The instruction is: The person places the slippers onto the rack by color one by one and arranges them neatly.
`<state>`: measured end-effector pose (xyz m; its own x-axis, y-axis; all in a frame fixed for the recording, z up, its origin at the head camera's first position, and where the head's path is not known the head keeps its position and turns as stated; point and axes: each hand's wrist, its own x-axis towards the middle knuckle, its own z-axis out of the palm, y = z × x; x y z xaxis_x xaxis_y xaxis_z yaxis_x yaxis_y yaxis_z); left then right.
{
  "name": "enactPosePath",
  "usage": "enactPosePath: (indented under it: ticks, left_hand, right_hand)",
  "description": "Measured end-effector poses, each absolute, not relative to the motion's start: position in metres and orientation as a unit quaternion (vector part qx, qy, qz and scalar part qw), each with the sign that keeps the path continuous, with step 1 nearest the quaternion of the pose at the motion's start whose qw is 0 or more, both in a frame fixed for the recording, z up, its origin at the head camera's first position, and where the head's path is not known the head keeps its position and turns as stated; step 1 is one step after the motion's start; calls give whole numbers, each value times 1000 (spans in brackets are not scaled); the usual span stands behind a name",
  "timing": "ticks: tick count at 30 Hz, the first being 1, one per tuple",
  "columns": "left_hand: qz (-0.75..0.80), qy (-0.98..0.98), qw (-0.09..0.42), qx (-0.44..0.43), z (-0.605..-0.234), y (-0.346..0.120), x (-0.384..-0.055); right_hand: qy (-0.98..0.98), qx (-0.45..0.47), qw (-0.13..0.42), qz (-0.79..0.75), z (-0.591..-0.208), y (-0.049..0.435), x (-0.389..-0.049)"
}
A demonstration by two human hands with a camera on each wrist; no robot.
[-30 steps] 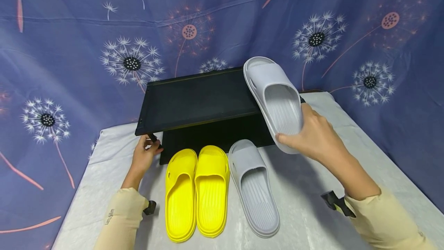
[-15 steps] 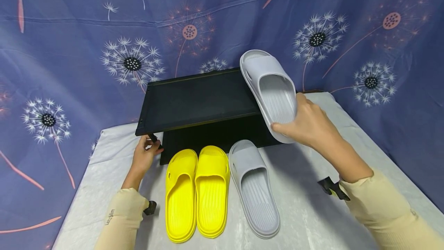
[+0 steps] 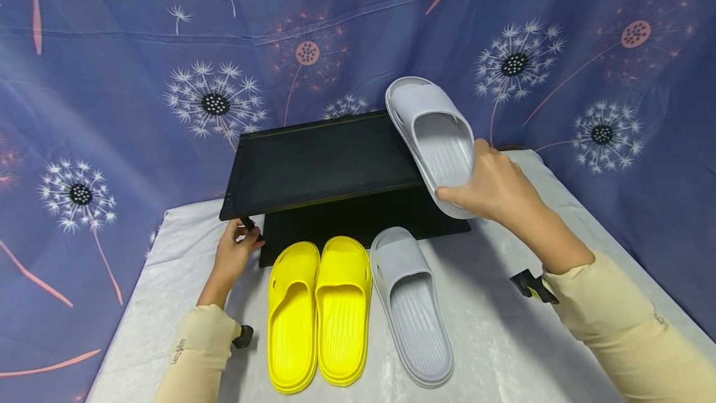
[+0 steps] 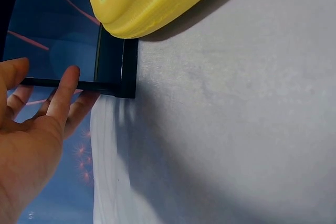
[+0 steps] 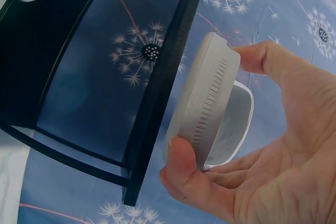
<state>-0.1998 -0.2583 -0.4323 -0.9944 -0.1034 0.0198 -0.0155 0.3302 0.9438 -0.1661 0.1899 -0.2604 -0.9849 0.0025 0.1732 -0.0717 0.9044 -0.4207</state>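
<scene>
My right hand (image 3: 503,188) grips a grey slipper (image 3: 431,101) by its heel end, toe pointing up and away. The slipper is held up over the right end of a black two-tier shoe rack (image 3: 319,163). In the right wrist view, thumb and fingers clasp the slipper's heel (image 5: 207,103) beside the rack's upper shelf edge (image 5: 165,87). My left hand (image 3: 232,254) holds the rack's left side post, and the left wrist view shows its fingers on both sides of the thin bar (image 4: 97,85). Another grey slipper (image 3: 416,322) lies in front of the rack.
Two yellow slippers (image 3: 293,328) lie side by side at the rack's front, left of the grey one. A white cloth (image 3: 486,341) covers the table. Behind it hangs a blue curtain (image 3: 391,36) with dandelion prints.
The right hand has moved up and a little to the left, carrying the grey slipper farther over the rack. The left hand stays on the rack's post.
</scene>
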Motion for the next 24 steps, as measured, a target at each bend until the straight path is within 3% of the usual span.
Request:
enactPosePath:
  ticks: [14, 24]
  left_hand:
    - [-584, -810, 36, 34, -432, -259, -200]
    - [-581, -812, 36, 42, -432, -259, -200]
  right_hand:
    - [-979, 23, 70, 188, -257, 189, -184]
    - [-984, 24, 21, 178, -254, 188, -197]
